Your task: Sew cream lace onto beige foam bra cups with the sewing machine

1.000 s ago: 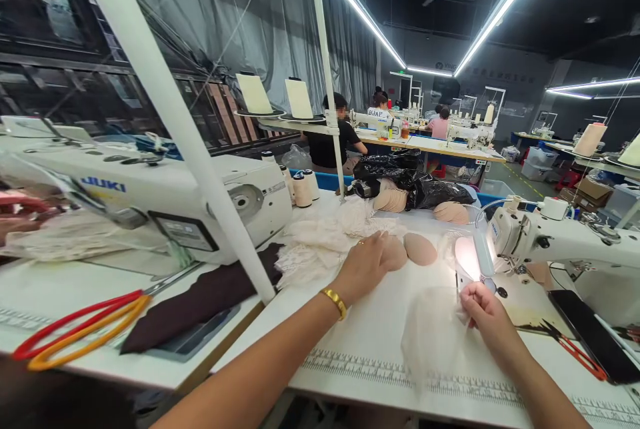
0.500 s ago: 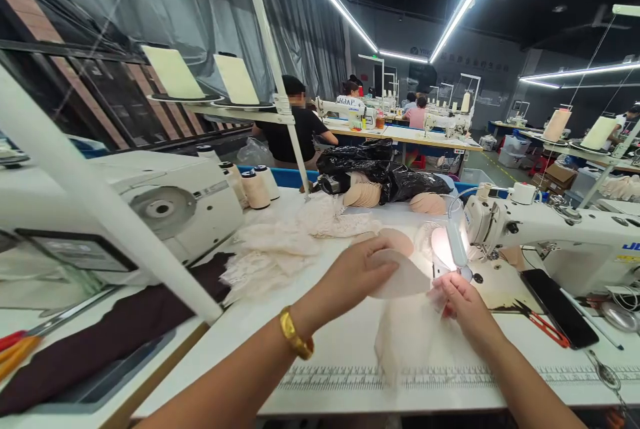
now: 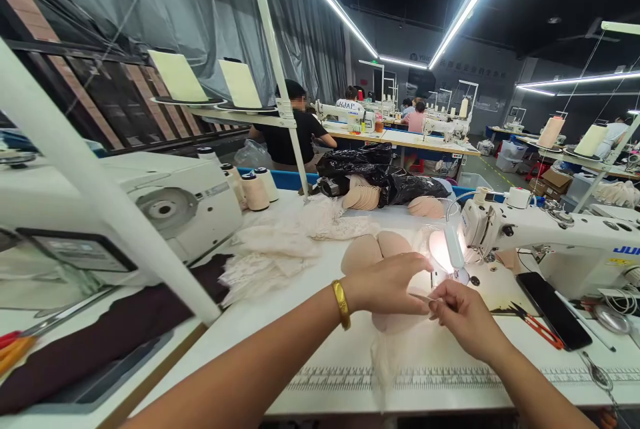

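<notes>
My left hand (image 3: 390,286), with a gold bracelet at the wrist, grips a beige bra cup (image 3: 397,322) from above, its thumb by the cup's edge. The palm covers much of that cup. Close against it, my right hand (image 3: 463,312) pinches the edge of a sheer pale fabric (image 3: 384,366) where it meets the cup. That fabric hangs down over the ruler strip at the table's front. Behind my left hand two more beige cups (image 3: 361,254) lie on the white table. The lit sewing machine head (image 3: 477,229) stands just beyond my right hand.
Pale lace pieces (image 3: 275,242) are heaped left of the cups. Stacked cups (image 3: 363,196) stick out from a black plastic bag (image 3: 415,182) at the back. Red-handled snips (image 3: 537,326) and a phone (image 3: 554,309) lie on the right. A white post (image 3: 100,196) crosses the left side.
My left hand has moved right and down with the cup, up to my right hand, uncovering the cups behind. The cup has tilted flatter under my palm. My right hand has shifted slightly downward.
</notes>
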A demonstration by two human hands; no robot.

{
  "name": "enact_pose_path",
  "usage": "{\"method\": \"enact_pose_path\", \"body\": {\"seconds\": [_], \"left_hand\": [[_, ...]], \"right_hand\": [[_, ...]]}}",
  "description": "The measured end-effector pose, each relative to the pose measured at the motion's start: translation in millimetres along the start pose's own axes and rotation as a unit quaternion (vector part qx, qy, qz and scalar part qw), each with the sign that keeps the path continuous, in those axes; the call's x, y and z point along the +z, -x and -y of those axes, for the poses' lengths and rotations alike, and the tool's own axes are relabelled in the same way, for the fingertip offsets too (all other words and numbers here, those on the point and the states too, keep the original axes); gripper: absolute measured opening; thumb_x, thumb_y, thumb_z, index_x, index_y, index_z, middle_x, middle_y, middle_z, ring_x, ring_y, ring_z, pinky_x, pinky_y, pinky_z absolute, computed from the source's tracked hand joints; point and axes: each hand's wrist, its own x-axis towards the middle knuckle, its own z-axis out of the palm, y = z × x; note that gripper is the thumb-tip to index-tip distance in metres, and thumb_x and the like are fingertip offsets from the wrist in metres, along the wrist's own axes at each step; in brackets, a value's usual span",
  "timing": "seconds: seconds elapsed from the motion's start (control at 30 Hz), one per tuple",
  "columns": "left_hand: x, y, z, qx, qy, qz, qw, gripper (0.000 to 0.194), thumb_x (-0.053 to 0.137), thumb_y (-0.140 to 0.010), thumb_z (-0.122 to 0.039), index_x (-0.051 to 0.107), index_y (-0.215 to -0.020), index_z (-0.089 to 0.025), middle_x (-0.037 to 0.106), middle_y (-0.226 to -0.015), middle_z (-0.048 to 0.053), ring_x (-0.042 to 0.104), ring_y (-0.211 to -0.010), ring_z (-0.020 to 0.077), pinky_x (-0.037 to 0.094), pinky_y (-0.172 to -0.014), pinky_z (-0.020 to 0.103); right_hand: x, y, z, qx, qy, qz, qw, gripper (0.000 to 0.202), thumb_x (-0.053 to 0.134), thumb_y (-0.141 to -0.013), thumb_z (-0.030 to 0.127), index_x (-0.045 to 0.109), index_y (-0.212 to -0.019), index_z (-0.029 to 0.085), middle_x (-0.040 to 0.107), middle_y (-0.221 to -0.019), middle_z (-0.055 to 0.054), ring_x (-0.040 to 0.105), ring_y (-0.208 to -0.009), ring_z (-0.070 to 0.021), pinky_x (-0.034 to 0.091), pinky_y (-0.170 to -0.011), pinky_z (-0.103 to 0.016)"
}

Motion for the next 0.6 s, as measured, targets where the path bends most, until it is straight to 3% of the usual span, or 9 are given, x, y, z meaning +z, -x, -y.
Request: {"method": "enact_pose_path", "body": {"seconds": [0.07, 0.13, 0.2, 0.27, 0.33, 0.43, 0.5, 0.53, 0.6], "left_hand": [[-5.7, -6, -5, 0.056, 0.081, 0.115, 0.988, 0.058, 0.079, -0.071, -0.045, 0.059, -0.121, -0.023, 0.063, -0.138, 0.01, 0.055, -0.13, 0.0331, 0.04, -0.111, 0.045], [-6.8, -12, -5, 0.074, 0.179, 0.201, 0.96, 0.049, 0.08, -0.068, -0.043, 0.059, -0.108, -0.023, 0.069, -0.12, 0.005, 0.061, -0.12, 0.0294, 0.045, -0.105, 0.042], [-5.4, -15, -1, 0.058, 0.231, 0.23, 0.944, 0.04, 0.079, -0.067, -0.04, 0.057, -0.096, -0.023, 0.067, -0.101, 0.0, 0.064, -0.103, 0.0247, 0.049, -0.09, 0.036], [-4.4, -14, 4, 0.017, 0.233, 0.215, 0.948, 0.035, 0.075, -0.068, -0.039, 0.055, -0.091, -0.023, 0.061, -0.087, -0.003, 0.06, -0.083, 0.0196, 0.047, -0.072, 0.03], [-5.3, -10, 7, -0.005, 0.202, 0.143, 0.969, 0.028, 0.069, -0.072, -0.04, 0.052, -0.084, -0.022, 0.053, -0.077, -0.005, 0.052, -0.071, 0.0159, 0.039, -0.061, 0.026], [-8.4, -1, 9, 0.034, 0.117, -0.08, 0.989, 0.027, 0.062, -0.08, -0.039, 0.042, -0.074, -0.022, 0.046, -0.071, -0.005, 0.044, -0.066, 0.014, 0.033, -0.058, 0.025], [-7.8, 4, 12, 0.071, 0.026, -0.216, 0.973, 0.025, 0.057, -0.086, -0.034, 0.039, -0.073, -0.022, 0.047, -0.07, -0.004, 0.042, -0.064, 0.0143, 0.033, -0.059, 0.027], [-5.7, 7, 14, 0.087, -0.029, -0.257, 0.962, 0.024, 0.055, -0.089, -0.03, 0.04, -0.073, -0.022, 0.049, -0.069, -0.003, 0.042, -0.064, 0.0148, 0.034, -0.061, 0.028], [3.0, 12, 20, 0.111, -0.148, -0.274, 0.944, 0.02, 0.052, -0.093, -0.021, 0.045, -0.074, -0.021, 0.052, -0.07, -0.001, 0.046, -0.065, 0.0165, 0.036, -0.064, 0.03]], "right_hand": [[-6, 6, 17, -0.041, 0.05, 0.033, 0.997, 0.012, 0.06, -0.091, 0.028, 0.067, -0.083, 0.021, 0.064, -0.072, 0.001, 0.056, -0.067, -0.0157, 0.04, -0.063, -0.028], [-14, 11, 34, -0.069, 0.088, 0.064, 0.992, 0.014, 0.058, -0.092, 0.026, 0.069, -0.083, 0.022, 0.069, -0.079, 0.0, 0.059, -0.072, -0.0172, 0.041, -0.066, -0.028], [-24, 15, 49, -0.072, 0.132, 0.075, 0.986, 0.017, 0.057, -0.094, 0.027, 0.07, -0.084, 0.023, 0.072, -0.081, -0.001, 0.062, -0.074, -0.0187, 0.042, -0.067, -0.029], [-33, 15, 60, -0.078, 0.198, 0.058, 0.975, 0.02, 0.054, -0.095, 0.026, 0.071, -0.085, 0.025, 0.072, -0.076, 0.0, 0.063, -0.069, -0.0191, 0.042, -0.064, -0.029], [-38, 14, 67, -0.117, 0.275, 0.005, 0.954, 0.022, 0.052, -0.097, 0.026, 0.073, -0.088, 0.027, 0.072, -0.074, -0.001, 0.064, -0.067, -0.0205, 0.04, -0.062, -0.029], [-38, 9, 67, -0.221, 0.363, -0.115, 0.898, 0.029, 0.046, -0.1, 0.025, 0.075, -0.102, 0.027, 0.075, -0.08, -0.006, 0.066, -0.072, -0.024, 0.042, -0.065, -0.033], [-34, 5, 58, -0.275, 0.382, -0.17, 0.866, 0.032, 0.045, -0.102, 0.022, 0.074, -0.115, 0.025, 0.076, -0.084, -0.009, 0.067, -0.073, -0.0246, 0.045, -0.066, -0.034], [-31, 3, 51, -0.296, 0.38, -0.179, 0.858, 0.033, 0.045, -0.103, 0.02, 0.073, -0.119, 0.025, 0.077, -0.089, -0.01, 0.067, -0.075, -0.0242, 0.046, -0.068, -0.035], [-26, -1, 29, -0.329, 0.374, -0.171, 0.85, 0.033, 0.046, -0.103, 0.014, 0.071, -0.121, 0.025, 0.079, -0.102, -0.01, 0.068, -0.08, -0.0233, 0.049, -0.072, -0.035]]}}
